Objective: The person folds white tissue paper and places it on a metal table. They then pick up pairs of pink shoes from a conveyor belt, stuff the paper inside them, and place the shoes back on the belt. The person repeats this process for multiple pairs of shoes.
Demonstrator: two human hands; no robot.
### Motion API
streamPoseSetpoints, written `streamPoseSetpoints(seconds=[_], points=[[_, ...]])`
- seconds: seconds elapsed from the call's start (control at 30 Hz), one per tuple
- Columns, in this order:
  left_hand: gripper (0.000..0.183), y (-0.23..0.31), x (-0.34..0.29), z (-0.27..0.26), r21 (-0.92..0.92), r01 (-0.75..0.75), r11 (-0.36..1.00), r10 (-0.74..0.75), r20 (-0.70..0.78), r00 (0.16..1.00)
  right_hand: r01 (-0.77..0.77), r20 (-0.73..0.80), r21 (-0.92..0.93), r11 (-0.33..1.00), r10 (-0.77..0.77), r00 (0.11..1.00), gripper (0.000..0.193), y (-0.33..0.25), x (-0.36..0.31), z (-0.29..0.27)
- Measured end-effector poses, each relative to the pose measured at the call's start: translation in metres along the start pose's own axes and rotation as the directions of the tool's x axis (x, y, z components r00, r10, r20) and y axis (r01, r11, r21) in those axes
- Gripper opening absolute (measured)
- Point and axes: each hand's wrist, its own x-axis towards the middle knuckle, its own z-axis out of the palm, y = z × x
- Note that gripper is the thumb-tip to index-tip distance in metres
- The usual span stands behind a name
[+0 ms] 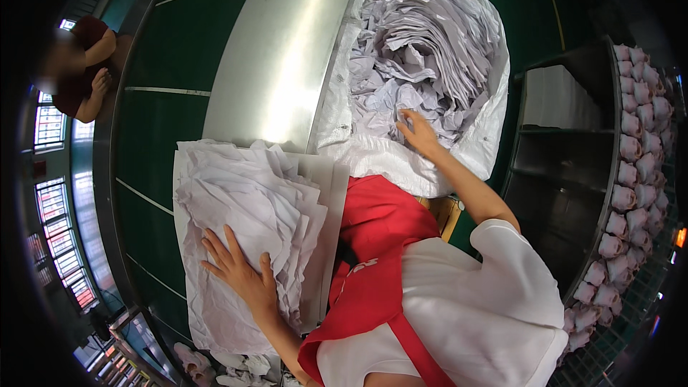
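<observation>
Pale lettering (362, 266) shows on the red apron (390, 218), partly lost in its folds. The white paper stack (247, 190) is crumpled, its layered edges ragged, at the near end of the metal worktop (276, 57). The left hand (246, 276) rests on it, fingers (234, 242) spread wide. The right hand's (423, 136) fingers stand slightly apart at creased sheets (437, 29) in a white sack (494, 147); I cannot tell whether they touch.

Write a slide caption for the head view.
Left hand on a stack of crumpled paper, right hand at an open white sack holding more sheets.
</observation>
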Motion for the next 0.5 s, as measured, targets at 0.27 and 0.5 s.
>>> streamPoseSetpoints(seconds=[0.27, 0.5], points=[[0.070, 0.000, 0.000, -0.001, 0.005, -0.005, 1.000, 0.005, -0.002, 1.000, -0.193, 0.231, -0.566, 0.801, 0.379, 0.896, 0.055, 0.115, -0.050, -0.014], [0.070, 0.001, 0.000, -0.001, -0.002, 0.002, 1.000, -0.002, 0.003, 1.000, -0.216, 0.090, -0.512, 0.831, 0.302, 0.949, 0.043, 0.081, -0.002, -0.032]])
